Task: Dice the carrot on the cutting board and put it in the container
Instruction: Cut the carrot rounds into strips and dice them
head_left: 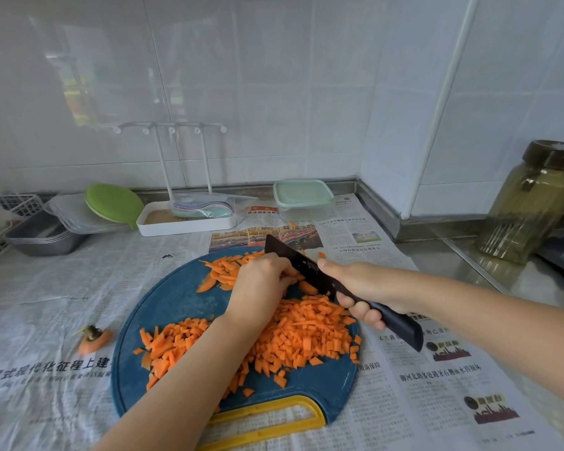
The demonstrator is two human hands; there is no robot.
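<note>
Orange all over the cutting board [163,307]: where does the carrot lie?

Diced carrot [306,336] is heaped on the near and right part of the blue round board. Uncut carrot strips [223,271] lie at its far edge.

And the hands?

The left hand [261,284] has its fingers curled down on the carrot strips, knuckles against the flat of the knife [293,255]. The right hand [362,288] is wrapped round the black handle, forefinger laid along the blade.

Which way does the knife run?

Its long axis goes from the near right to the far left, tip toward the wall. The strips mostly lie left to right, across the blade.

What stands around?

The container [302,195], pale green lid on, sits beyond the board near the wall, well apart from it. Left of it stand a white rack [183,222], a green plate [114,201] and grey trays [43,236]. A dark-lidded jar [531,203] stands far right on the steel desk [469,265]. A cut-off carrot top [93,340] lies left of the board.

Any writing?

Newspaper [46,288] in Chinese covers the desk. The near-left headline reads "中国式现代化征程上建" up to the board's edge. A mark on the blade is too small to read.
</note>
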